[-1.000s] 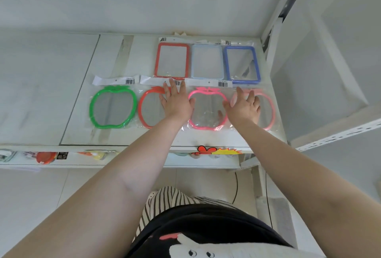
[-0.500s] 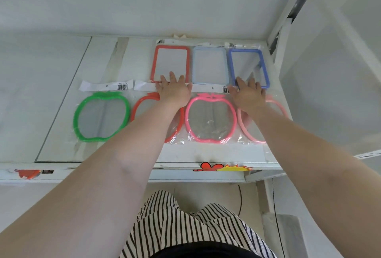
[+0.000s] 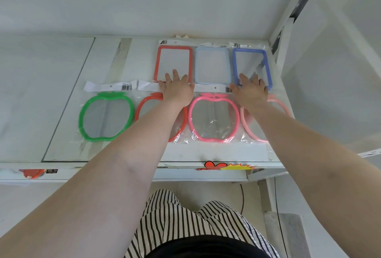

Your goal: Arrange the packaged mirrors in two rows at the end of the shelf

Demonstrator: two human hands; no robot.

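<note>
White header cards are showing barcodes, and one is reading "ITEM NO" (image 3: pixel 126 83) — the rest is too small. On the shelf (image 3: pixel 214 153), apple mirrors are lying in front — green (image 3: pixel 105 116), red (image 3: pixel 144 111), pink (image 3: pixel 214 117), pale pink (image 3: pixel 276 113) — with rectangular ones behind: red (image 3: pixel 173 63), light blue (image 3: pixel 212 66), blue (image 3: pixel 252 66). Forearms are covering two apples. Left hand (image 3: pixel 177 90) and right hand (image 3: pixel 250 93) are lying flat, fingers spread, gripping nothing, now further back, on the rectangles' near edges.
</note>
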